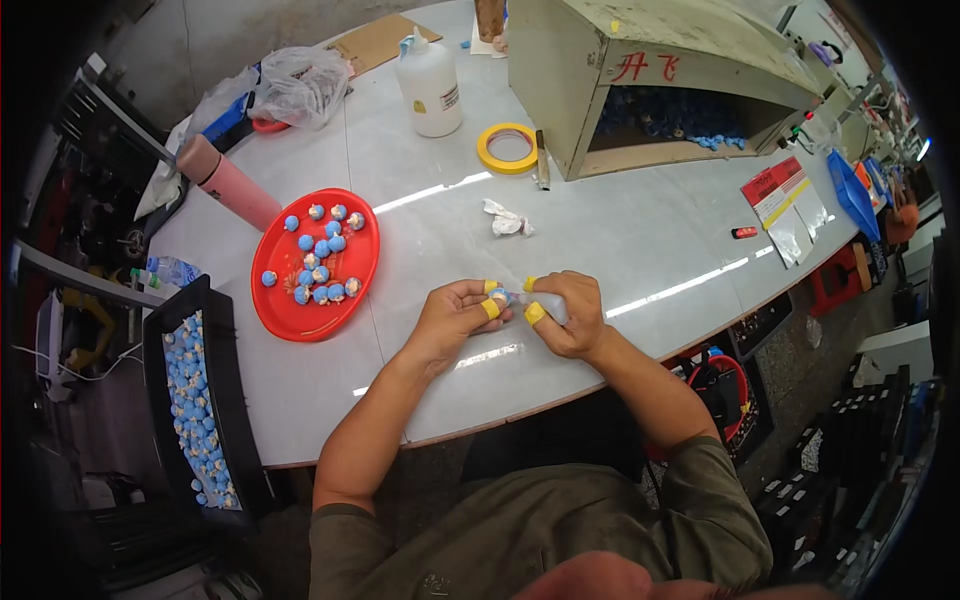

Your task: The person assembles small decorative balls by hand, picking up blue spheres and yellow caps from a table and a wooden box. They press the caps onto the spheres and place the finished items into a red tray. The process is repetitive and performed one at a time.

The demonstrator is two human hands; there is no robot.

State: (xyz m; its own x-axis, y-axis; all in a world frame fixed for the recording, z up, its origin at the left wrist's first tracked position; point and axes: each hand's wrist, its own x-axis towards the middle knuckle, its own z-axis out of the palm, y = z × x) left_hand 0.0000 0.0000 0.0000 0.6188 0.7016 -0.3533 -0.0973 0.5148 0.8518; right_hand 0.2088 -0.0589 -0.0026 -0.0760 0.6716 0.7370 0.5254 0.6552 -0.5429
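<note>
Near the table's front edge, my left hand (pixel 448 318) pinches a small blue ball-shaped piece (pixel 501 296) between thumb and fingers. My right hand (pixel 574 315) is closed around a small translucent squeeze bottle (pixel 546 304). Its tip points at the blue piece; whether they touch I cannot tell. Yellow tape wraps several fingertips and thumbs. To the left, a red round tray (pixel 276 245) carries several blue balls with pale tops. A crumpled white tissue (pixel 508 220) lies beyond my hands.
A black bin (pixel 228 360) full of blue pieces stands at the left. Farther back are a pink flask (pixel 228 185), white bottle (pixel 430 95), yellow tape roll (pixel 484 152) and metal cabinet (pixel 560 90). A red-and-white packet (pixel 783 205) and small red object (pixel 744 232) lie right.
</note>
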